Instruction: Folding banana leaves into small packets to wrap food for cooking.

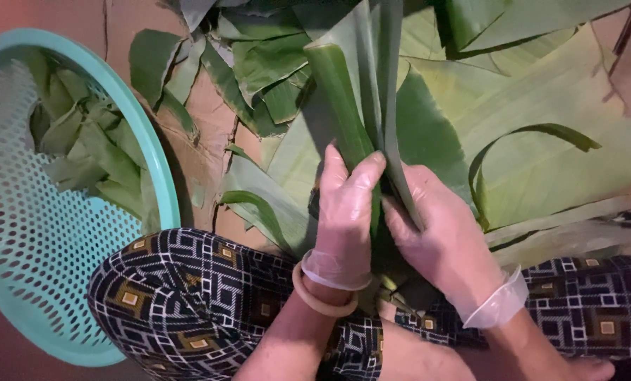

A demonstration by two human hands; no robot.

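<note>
Green leaves [541, 162], a turquoise perforated basket [153, 155], and black trousers [188, 296] with geometric square pattern.

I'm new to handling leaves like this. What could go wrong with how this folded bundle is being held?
The folded leaf bundle is gripped low by the left hand and right hand, so its tall top might flop or unfold. The leaves may split along the creases. The thin gloves could slip on the glossy surface.

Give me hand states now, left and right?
Left hand: closed around the folded green leaf.
Right hand: closed on the same leaf, fingers pinching its edge.
</note>
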